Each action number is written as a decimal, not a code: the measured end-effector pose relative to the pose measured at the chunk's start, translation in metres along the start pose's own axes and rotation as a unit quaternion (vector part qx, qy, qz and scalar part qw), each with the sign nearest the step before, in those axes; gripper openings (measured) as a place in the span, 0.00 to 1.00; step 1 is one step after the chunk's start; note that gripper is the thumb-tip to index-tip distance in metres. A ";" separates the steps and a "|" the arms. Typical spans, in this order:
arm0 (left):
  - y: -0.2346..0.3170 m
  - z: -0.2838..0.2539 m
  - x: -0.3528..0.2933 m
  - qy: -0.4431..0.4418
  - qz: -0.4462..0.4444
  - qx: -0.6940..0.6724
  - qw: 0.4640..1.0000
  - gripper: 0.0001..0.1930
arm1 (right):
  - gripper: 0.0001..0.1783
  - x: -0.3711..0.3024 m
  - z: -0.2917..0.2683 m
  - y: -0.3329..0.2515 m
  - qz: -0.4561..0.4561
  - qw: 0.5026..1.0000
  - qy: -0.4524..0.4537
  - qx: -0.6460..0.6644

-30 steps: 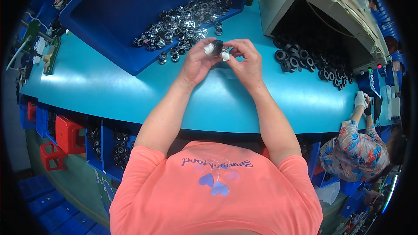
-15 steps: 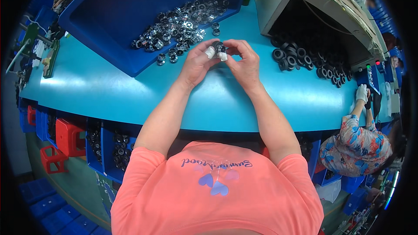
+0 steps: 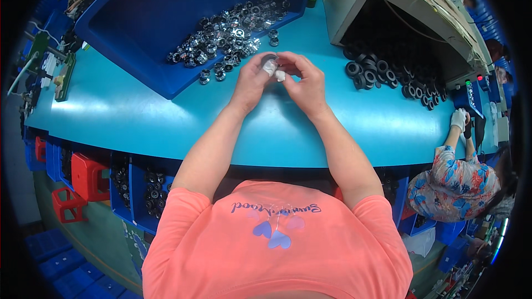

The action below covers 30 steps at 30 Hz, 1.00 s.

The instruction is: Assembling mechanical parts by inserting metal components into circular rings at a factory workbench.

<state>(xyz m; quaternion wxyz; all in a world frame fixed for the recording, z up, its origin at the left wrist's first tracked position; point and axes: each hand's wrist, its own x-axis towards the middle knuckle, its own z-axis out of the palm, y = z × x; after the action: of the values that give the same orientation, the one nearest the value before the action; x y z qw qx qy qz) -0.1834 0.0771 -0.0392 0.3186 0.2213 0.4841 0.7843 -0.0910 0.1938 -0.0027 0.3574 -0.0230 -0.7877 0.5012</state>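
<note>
My left hand (image 3: pixel 250 82) and my right hand (image 3: pixel 306 82) meet over the table, fingers curled around a small wheel (image 3: pixel 270 58). A dark ring shows at its top; my fingers and motion blur hide most of the rest. White wraps cover the tips of both thumbs. Beyond my left hand, a heap of shiny chrome wheel hubs (image 3: pixel 224 36) lies in the mouth of a tilted blue bin (image 3: pixel 133 33). To the right of my right hand is a pile of black rubber tyres (image 3: pixel 382 66).
The tyres spill from a pale box (image 3: pixel 346 5) lying on the turquoise table (image 3: pixel 138 116). Several loose hubs (image 3: pixel 205 76) sit at the bin's edge. Another person (image 3: pixel 451 188) works at the far right. Red stools (image 3: pixel 88 177) and blue compartments (image 3: pixel 145 188) stand below at left.
Both hands stay close together and have shifted slightly. The wheel has turned between my fingers, and the left thumb now covers more of it.
</note>
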 end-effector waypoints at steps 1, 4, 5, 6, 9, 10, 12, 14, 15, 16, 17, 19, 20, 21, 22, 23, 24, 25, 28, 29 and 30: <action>-0.001 -0.001 0.000 0.003 -0.002 -0.021 1.000 0.17 | 0.21 0.001 -0.001 0.001 0.015 1.000 0.007 0.008; 0.002 -0.002 -0.002 0.015 -0.018 -0.045 0.999 0.14 | 0.20 0.002 -0.008 0.009 0.091 0.995 0.023 0.041; 0.003 -0.001 -0.004 0.017 -0.026 -0.046 0.998 0.14 | 0.20 0.001 -0.010 0.018 0.142 0.987 -0.006 0.076; 0.004 -0.001 -0.004 0.015 -0.021 -0.046 0.999 0.13 | 0.20 0.000 -0.012 0.030 0.192 0.974 -0.034 0.112; 0.004 0.000 -0.006 0.024 -0.012 -0.019 0.999 0.12 | 0.17 -0.002 -0.011 0.027 0.248 0.954 -0.101 0.136; 0.004 0.000 -0.007 0.034 -0.014 0.009 0.999 0.11 | 0.16 -0.003 -0.009 0.022 0.231 0.961 -0.099 0.118; 0.004 0.002 -0.008 0.059 -0.008 0.060 0.996 0.10 | 0.13 -0.006 -0.003 0.017 0.194 0.973 -0.071 0.101; 0.003 0.009 -0.008 0.086 0.010 0.104 0.991 0.10 | 0.12 -0.009 0.000 0.018 0.166 0.982 -0.062 0.070; 0.000 0.008 -0.008 0.091 0.024 0.112 0.989 0.10 | 0.12 -0.010 0.001 0.018 0.152 0.985 -0.058 0.055; -0.003 0.006 -0.007 0.099 0.039 0.119 0.987 0.10 | 0.12 -0.010 0.003 0.017 0.146 0.987 -0.051 0.049; -0.005 0.004 -0.007 0.107 0.054 0.126 0.985 0.10 | 0.11 -0.012 0.005 0.015 0.141 0.988 -0.043 0.043; -0.007 0.005 -0.006 0.107 0.052 0.113 0.986 0.10 | 0.11 -0.013 0.007 0.013 0.118 0.992 -0.032 0.011; -0.006 0.005 -0.006 0.108 0.050 0.107 0.987 0.10 | 0.11 -0.013 0.007 0.013 0.100 0.994 -0.027 -0.015; -0.003 0.003 -0.007 0.099 0.019 0.092 0.991 0.11 | 0.11 -0.013 0.007 0.014 0.083 0.995 -0.022 -0.041; 0.005 0.003 -0.009 0.090 -0.012 0.076 0.993 0.11 | 0.12 -0.012 0.006 0.014 0.080 0.996 -0.020 -0.039; 0.009 0.003 -0.010 0.080 -0.044 0.060 0.994 0.12 | 0.12 -0.011 0.005 0.014 0.077 0.996 -0.017 -0.036; 0.010 0.002 -0.010 0.071 -0.041 0.061 0.995 0.12 | 0.12 -0.010 0.004 0.014 0.074 0.997 -0.014 -0.033; 0.010 0.002 -0.008 0.060 -0.038 0.063 0.995 0.13 | 0.12 -0.009 0.001 0.014 0.099 0.995 -0.020 -0.022; 0.013 0.002 -0.007 0.054 -0.023 0.093 0.994 0.14 | 0.13 -0.006 -0.006 0.018 0.149 0.988 -0.037 0.007; 0.013 0.003 -0.007 0.055 -0.018 0.107 0.993 0.14 | 0.14 -0.008 -0.007 0.022 0.150 0.988 -0.041 0.015; 0.012 0.003 -0.007 0.057 -0.012 0.122 0.991 0.13 | 0.14 -0.010 -0.008 0.024 0.150 0.987 -0.047 0.023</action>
<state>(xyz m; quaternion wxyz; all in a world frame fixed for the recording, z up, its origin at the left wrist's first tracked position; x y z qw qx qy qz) -0.1804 0.0700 -0.0274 0.2710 0.2076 0.5960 0.7268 -0.0865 0.2084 -0.0255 0.2415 -0.1091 -0.7792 0.5680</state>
